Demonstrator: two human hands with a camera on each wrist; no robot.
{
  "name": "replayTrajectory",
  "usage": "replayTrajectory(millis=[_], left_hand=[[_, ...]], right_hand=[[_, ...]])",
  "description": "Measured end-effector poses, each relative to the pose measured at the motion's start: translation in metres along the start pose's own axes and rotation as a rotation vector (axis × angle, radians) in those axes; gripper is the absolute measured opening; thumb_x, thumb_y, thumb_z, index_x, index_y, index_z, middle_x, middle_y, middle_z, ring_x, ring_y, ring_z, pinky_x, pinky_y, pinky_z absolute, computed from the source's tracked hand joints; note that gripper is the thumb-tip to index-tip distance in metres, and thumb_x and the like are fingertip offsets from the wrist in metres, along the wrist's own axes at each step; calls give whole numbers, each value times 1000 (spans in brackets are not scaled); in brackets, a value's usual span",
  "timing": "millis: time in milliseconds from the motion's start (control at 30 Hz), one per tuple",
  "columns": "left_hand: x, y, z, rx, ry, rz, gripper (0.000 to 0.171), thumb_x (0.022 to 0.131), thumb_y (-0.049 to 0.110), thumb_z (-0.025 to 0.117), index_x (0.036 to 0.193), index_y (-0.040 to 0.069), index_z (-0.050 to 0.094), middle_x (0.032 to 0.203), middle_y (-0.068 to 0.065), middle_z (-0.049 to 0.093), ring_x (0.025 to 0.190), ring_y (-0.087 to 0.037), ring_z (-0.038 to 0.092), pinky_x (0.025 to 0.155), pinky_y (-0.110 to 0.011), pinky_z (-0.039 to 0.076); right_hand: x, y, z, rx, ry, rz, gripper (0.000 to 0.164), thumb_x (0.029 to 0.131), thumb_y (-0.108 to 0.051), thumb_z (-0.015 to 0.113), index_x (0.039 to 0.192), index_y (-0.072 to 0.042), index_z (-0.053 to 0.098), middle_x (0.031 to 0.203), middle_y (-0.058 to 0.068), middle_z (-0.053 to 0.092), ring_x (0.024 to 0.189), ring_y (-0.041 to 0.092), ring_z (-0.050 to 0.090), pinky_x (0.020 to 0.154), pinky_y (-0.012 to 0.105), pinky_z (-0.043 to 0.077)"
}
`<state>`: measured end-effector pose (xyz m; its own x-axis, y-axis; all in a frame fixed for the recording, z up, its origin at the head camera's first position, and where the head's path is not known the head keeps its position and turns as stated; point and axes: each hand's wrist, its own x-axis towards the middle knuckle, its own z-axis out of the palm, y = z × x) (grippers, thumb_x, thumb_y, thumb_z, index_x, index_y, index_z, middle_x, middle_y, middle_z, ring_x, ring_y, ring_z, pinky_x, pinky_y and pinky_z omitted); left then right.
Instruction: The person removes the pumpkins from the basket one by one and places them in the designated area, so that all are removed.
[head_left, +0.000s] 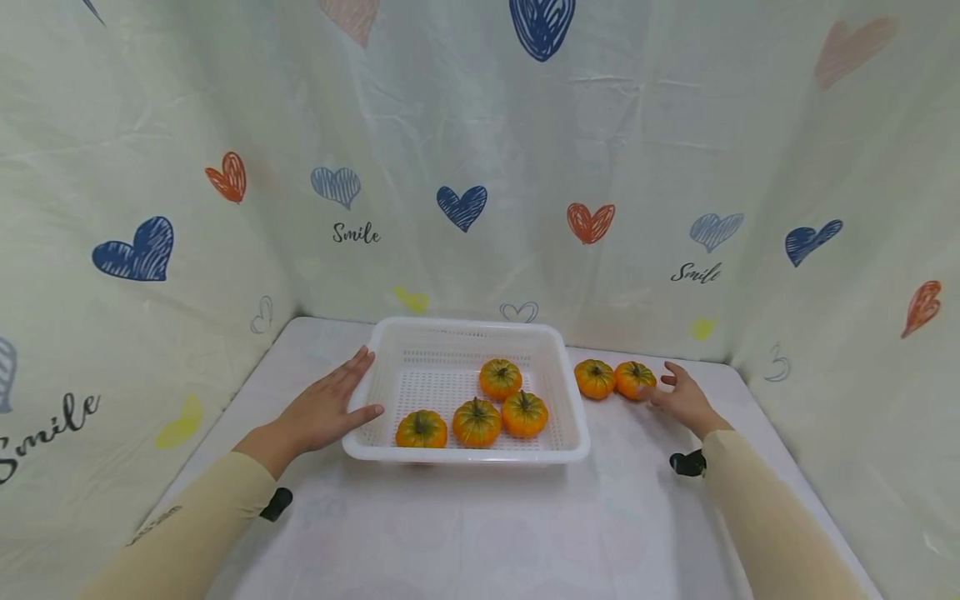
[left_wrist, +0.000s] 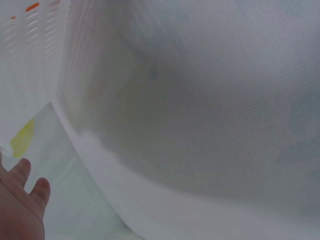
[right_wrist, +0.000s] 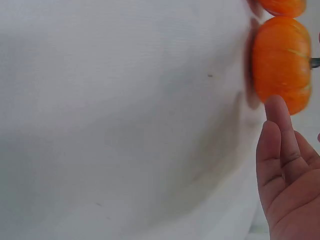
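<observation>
A white plastic basket (head_left: 468, 456) with slotted walls stands on the table and holds several small orange pumpkins (head_left: 477, 422) with green-streaked tops. My left hand (head_left: 318, 412) rests on its left rim, fingers extended; in the left wrist view only part of that hand (left_wrist: 22, 205) shows. Right of the basket, two more pumpkins sit side by side, one nearer the basket (head_left: 596, 379) and one farther right (head_left: 634, 380). Beside the farther one is my right hand (head_left: 684, 402), fingers loosely extended. In the right wrist view its fingertips overlap the edge of a pumpkin (right_wrist: 282, 60); contact is unclear.
The table (head_left: 480, 533) has a pale cloth cover. A light curtain (head_left: 517, 125) printed with hearts and the word "Smile" hangs close behind the table and along both sides. Each wrist carries a small black device, such as the right one (head_left: 687, 463).
</observation>
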<state>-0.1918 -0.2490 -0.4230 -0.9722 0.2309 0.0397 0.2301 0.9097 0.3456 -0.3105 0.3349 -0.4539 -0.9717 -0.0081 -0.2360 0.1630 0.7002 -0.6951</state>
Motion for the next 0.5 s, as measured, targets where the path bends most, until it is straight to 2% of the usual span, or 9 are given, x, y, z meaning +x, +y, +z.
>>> replayTrajectory(millis=[133,233,367,500], left_hand=[[1,-1,1,-1,2,1,91,96,59,53,160,8,15,165,-15,11,146,-42,21,112,-62,24],[2,-2,3,-2,6,4,89,96,55,56,160,7,15,165,-16,11,146,-42,21,112,-62,24],[2,-4,3,1,4,5,90,96,55,56,160,8,15,165,-15,11,147,-41,21,112,-62,23],[2,-4,3,0,2,9,91,95,56,56,160,8,15,165,-15,11,146,-41,21,112,-63,23]], right_hand=[[-1,-10,-13,-5,35,-30,104,95,-45,65,157,1,-5,155,36,19,123,49,50,104,60,38],[-2,-26,-24,-17,66,-75,105,94,-50,65,158,-1,-3,156,35,19,123,50,50,103,63,37],[-5,-58,-37,-55,97,-150,105,92,-53,66,159,-5,0,156,32,22,128,53,44,102,65,37],[-9,-99,-43,-102,99,-227,99,94,-47,67,160,-7,5,156,29,27,133,53,36,102,66,37]])
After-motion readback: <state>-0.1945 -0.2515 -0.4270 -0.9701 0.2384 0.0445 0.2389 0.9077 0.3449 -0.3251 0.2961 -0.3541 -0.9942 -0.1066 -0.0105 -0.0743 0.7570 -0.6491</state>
